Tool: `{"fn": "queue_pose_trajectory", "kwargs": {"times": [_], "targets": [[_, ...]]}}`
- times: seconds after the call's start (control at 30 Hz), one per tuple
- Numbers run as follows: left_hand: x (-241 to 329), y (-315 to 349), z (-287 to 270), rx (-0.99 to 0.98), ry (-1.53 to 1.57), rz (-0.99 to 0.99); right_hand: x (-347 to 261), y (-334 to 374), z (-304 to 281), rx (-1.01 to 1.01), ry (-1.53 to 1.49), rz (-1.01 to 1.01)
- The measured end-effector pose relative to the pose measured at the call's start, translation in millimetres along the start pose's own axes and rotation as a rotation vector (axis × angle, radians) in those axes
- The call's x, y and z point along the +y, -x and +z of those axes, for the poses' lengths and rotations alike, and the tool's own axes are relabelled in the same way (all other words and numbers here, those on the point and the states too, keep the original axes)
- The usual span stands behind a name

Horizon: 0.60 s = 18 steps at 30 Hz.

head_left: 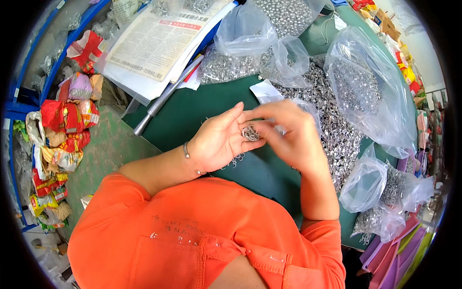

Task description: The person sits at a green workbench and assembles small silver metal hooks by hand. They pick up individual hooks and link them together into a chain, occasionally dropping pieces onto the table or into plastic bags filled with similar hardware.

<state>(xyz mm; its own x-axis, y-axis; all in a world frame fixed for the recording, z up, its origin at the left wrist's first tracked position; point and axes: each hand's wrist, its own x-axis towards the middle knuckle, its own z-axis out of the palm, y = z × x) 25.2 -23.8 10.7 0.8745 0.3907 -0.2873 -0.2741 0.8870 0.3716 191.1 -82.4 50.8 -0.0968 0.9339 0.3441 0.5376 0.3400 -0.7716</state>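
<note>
Cradling a small silvery cluster [250, 133], the left hand [219, 137] lies palm up over the worktop [166, 127], near its front edge, fingers loosely curled beneath the metal, thumb standing well clear! And here's the right hand [297, 137], arched in from the right, thumb and forefinger bent close around the cluster; they're blurred, so I can't tell whether they grip it. Over toward the worktop's right edge, a loose silver pile [342, 144] spreads wide, with a big clear bag [399, 115] beside it. Across at the left edge, a metal rod [166, 100] slants alongside stacked papers [144, 58].
</note>
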Motion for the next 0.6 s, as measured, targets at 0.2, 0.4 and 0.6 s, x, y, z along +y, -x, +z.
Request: {"fn": "queue_pose_trajectory", "kwargs": {"times": [0.2,0.4,0.6], "targets": [[-3.9,-2.6,-7.5,-0.051,-0.042,0.006,-4.4,23.4,9.5,0.029,0.158,0.001],[-0.3,0.2,-2.6,-0.058,-0.097,-0.010,-5.5,25.8,12.6,0.280,0.005,0.045],[-0.3,3.8,0.8,0.051,-0.220,-0.037,-1.9,28.6,13.9,0.259,0.069,-0.010]]}}
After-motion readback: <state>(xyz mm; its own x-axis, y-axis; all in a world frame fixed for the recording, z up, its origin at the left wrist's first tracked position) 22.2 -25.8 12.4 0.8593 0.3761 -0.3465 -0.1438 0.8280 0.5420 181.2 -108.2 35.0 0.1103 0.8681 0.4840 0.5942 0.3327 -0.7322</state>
